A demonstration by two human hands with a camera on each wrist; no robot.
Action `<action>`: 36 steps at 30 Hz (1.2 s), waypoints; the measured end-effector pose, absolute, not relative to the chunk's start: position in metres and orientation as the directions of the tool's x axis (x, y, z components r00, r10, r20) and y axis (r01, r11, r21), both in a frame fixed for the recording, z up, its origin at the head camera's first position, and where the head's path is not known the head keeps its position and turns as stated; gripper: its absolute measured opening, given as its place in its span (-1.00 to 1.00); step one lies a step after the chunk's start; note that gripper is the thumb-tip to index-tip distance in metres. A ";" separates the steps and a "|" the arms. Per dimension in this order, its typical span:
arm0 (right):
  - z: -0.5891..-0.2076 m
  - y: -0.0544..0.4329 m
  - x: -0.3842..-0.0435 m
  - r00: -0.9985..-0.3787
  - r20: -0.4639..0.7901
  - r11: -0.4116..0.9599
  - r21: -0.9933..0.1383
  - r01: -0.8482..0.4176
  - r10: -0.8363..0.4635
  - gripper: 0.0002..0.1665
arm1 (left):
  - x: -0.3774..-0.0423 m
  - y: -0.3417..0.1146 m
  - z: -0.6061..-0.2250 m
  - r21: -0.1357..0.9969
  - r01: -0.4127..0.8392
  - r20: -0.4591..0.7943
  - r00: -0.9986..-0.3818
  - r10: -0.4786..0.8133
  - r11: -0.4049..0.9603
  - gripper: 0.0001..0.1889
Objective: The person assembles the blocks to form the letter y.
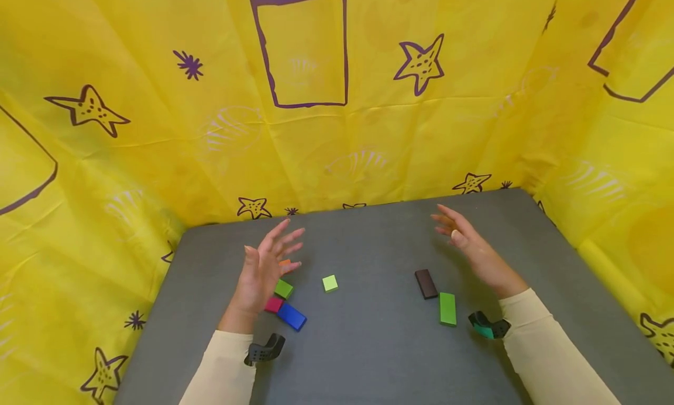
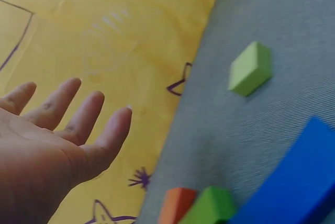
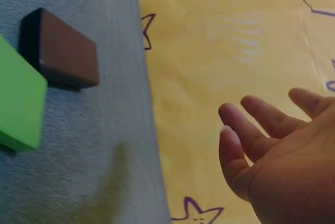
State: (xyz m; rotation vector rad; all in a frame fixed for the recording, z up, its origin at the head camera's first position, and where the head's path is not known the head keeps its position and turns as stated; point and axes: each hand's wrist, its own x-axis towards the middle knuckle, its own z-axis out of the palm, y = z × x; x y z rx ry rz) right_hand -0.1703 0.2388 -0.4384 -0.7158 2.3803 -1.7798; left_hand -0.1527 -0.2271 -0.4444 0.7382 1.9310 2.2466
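Note:
My left hand (image 1: 265, 273) hovers over the left part of the grey table, fingers spread and holding nothing. Below and beside it lie an orange block (image 1: 285, 266), partly hidden by the fingers, a green block (image 1: 284, 288), a red block (image 1: 274, 304) and a blue block (image 1: 292, 316). A light green cube (image 1: 330, 284) sits apart, to the right of that group. On the right side, my right hand (image 1: 474, 247) is held in the air with relaxed fingers and nothing in it. Nearest to it are a dark brown block (image 1: 426, 284) and a bright green block (image 1: 447, 309).
The grey table (image 1: 368, 358) is bordered at the back and sides by a yellow cloth (image 1: 316, 159) printed with purple stars and frames. A dark strap (image 1: 265, 350) is on the left wrist, and a black and teal one (image 1: 488, 326) on the right.

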 end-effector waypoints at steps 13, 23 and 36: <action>-0.477 0.231 -0.164 -0.900 0.177 0.162 -0.952 -0.259 -0.399 -0.33 | -0.136 -0.190 -0.495 0.962 0.117 0.201 -0.916 0.347 -0.247 -0.05; -0.504 0.224 -0.150 -0.942 0.130 0.198 -0.960 -0.197 -0.308 -0.37 | -0.124 -0.155 -0.517 0.934 0.078 0.141 -0.977 0.159 -0.350 -0.26; -0.525 0.220 -0.147 -0.967 0.103 0.332 -0.926 -0.179 -0.233 -0.20 | -0.125 -0.142 -0.533 0.995 0.071 0.064 -0.994 0.090 0.076 -0.45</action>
